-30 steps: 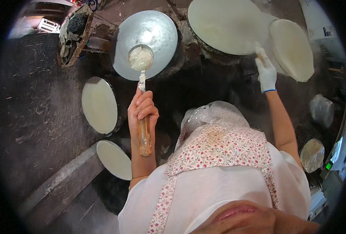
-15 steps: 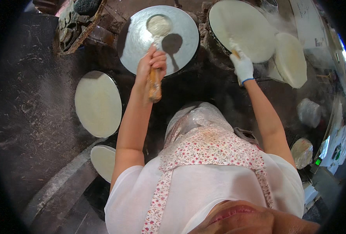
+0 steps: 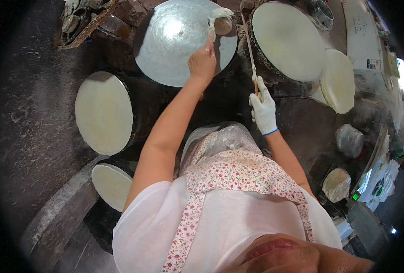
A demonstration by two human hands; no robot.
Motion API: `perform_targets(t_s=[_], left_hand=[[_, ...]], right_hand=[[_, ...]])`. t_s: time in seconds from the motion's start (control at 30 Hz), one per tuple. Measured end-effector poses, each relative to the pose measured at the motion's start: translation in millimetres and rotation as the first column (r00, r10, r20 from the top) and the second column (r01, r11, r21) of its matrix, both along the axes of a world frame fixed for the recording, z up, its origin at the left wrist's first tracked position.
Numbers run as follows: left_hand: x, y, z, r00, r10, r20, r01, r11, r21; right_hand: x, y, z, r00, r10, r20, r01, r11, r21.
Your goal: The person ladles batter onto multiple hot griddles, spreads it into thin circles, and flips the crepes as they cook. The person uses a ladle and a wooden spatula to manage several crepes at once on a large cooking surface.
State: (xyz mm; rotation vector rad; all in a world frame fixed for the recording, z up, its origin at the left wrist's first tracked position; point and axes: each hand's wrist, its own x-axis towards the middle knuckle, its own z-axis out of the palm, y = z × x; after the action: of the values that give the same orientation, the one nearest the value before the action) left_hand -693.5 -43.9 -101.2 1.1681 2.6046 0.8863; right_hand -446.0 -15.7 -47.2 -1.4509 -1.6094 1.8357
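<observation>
My left hand (image 3: 203,63), bare, grips a ladle (image 3: 221,12) coated in white batter. The ladle's bowl hangs over the right side of a round metal griddle (image 3: 165,54), tilted; whether batter is running from it I cannot tell. My right hand (image 3: 264,109) wears a white glove with a blue cuff. Closed in it is a long thin stick (image 3: 249,48), its light shaft pointing away from me between the griddle and a round pan. A thin pale pancake (image 3: 288,41) covers that pan on the right.
Pale sheets (image 3: 338,82) lie beyond the right pan's edge. Another pancake (image 3: 104,113) covers a pan at the left, with a further pancake (image 3: 112,186) nearer me. A plastic-wrapped bundle (image 3: 349,141) and a round covered container (image 3: 336,184) are at the right. A basket of dark lumps (image 3: 76,20) stands far left.
My left hand has carried the ladle rightward and farther out across the griddle. My right hand has drawn back and left from the right pancake, its stick now off that pan.
</observation>
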Motion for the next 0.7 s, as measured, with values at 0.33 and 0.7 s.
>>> perform_targets(t_s=[0.33, 0.7], left_hand=[[-122, -20, 0, 0.979, 0.186, -0.088, -0.188, 0.982, -0.011], [-11, -196, 79, 0.732, 0.201, 0.651, -0.470, 0.841, 0.268]], right_hand=[[-93, -27, -94, 0.998, 0.069, 0.011, -0.064, 0.837, 0.543], [-121, -18, -65, 0.968, 0.083, 0.238, -0.202, 0.821, 0.534]])
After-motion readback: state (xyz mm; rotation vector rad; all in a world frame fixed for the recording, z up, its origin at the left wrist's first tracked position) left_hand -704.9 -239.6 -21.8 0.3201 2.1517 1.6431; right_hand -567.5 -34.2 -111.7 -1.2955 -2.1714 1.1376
